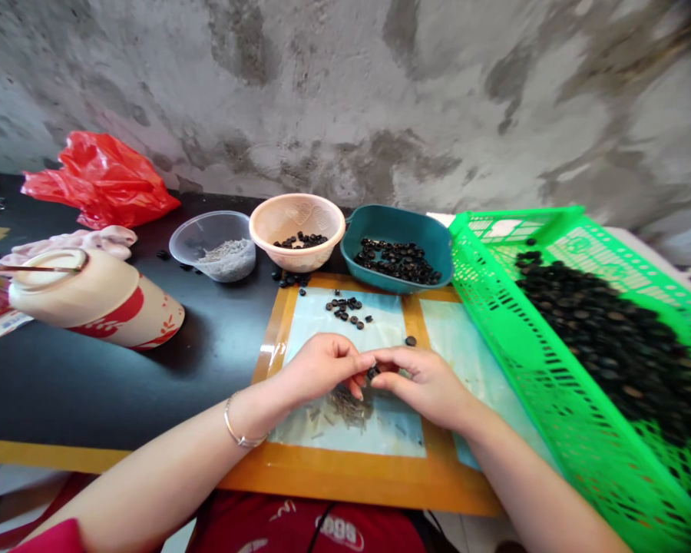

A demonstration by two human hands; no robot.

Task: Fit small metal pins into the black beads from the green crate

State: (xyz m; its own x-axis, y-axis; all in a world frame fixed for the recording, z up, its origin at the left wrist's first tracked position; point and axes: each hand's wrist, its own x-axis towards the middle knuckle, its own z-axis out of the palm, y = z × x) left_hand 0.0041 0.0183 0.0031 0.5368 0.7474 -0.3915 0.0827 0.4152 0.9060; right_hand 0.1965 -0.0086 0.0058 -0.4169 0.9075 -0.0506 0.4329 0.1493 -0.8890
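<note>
Hands: the left hand point(322, 369) and right hand point(420, 384) are together above the mat, their fingertips meeting.
Held: a dark bead point(373, 372) sits pinched between the fingertips of both hands, partly hidden by them; which fingers grip it is hard to tell.
Under the hands: a loose pile of thin metal pins point(348, 408) lies on the mat just below the fingers.
Mat: an orange-framed board point(357, 480) with pale blue-green sheets sits on the table, directly in front of the person.
On the mat: a small scatter of dark beads point(344, 309) lies on the far part, and a single loose bead point(411, 341) rests just beyond the right hand.
Far edge: a peach plastic bowl point(296, 219) and a teal bowl point(397, 242) both hold dark beads, and a few more beads point(285, 278) lie beside the peach bowl.
Right: a tilted green plastic basket point(553, 399) holds a deep mass of dark beads point(604, 330).
Left: a clear plastic tub point(213, 246) holds grey bits, and a cream-and-red cup point(109, 303) lies on its side on the black table point(92, 392).
Further left: a red plastic bag point(100, 180) and a pale pink cloth point(72, 244) lie near the far edge.
Left wrist: a thin metal bangle point(242, 430).
Behind: a stained concrete wall point(345, 92).
</note>
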